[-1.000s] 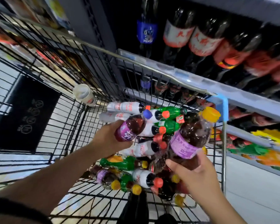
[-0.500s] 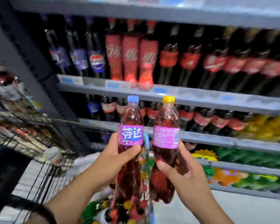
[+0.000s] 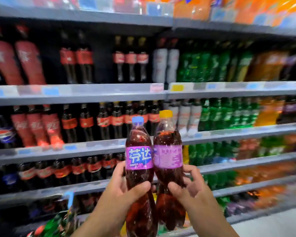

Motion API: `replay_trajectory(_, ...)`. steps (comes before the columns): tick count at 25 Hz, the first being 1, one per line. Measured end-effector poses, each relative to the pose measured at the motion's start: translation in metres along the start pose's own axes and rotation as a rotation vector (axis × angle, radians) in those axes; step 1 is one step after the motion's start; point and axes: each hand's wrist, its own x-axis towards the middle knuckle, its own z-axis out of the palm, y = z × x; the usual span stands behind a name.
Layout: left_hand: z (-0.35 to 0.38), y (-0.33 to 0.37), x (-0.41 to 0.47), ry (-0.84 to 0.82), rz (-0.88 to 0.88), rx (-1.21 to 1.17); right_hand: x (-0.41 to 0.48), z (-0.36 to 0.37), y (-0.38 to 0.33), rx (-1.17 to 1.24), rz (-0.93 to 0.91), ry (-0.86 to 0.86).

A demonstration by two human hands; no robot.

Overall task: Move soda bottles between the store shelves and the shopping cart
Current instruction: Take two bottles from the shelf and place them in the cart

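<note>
Blue-capped soda bottle (image 3: pixel 138 158) and yellow-capped soda bottle (image 3: pixel 168 156) are touching side by side, upright, in front of the store shelves (image 3: pixel 75 93); you are gripping the first below its purple label with your left hand (image 3: pixel 121 190), the second with your right hand (image 3: pixel 190 189)

Single head view, facing forward at store shelves (image 3: pixel 79 93), hands close below.
</note>
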Motion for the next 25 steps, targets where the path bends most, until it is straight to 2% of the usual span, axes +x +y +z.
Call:
replay_trajectory(4,0.073,0.000,0.028,-0.146,0.001,-0.023,-0.007,-0.064,-0.027,0.102,0.048,0.107)
replay_trajectory(8,0.129,-0.010,0.067,-0.245,0.012,-0.036,0.002,-0.113,-0.045,-0.022,0.019,0.226)
replay_trajectory(13,0.191,-0.030,0.134,-0.319,0.011,-0.050,0.031,-0.187,-0.059,0.001,0.000,0.356)
replay_trajectory(18,0.256,-0.050,0.226,-0.356,0.035,-0.034,0.086,-0.272,-0.066,0.138,0.025,0.343)
replay_trajectory(21,0.297,-0.053,0.285,-0.443,0.099,0.045,0.125,-0.319,-0.076,-0.065,-0.006,0.318)
replay_trajectory(25,0.357,-0.068,0.347,-0.539,0.142,0.053,0.164,-0.382,-0.092,-0.205,-0.108,0.485)
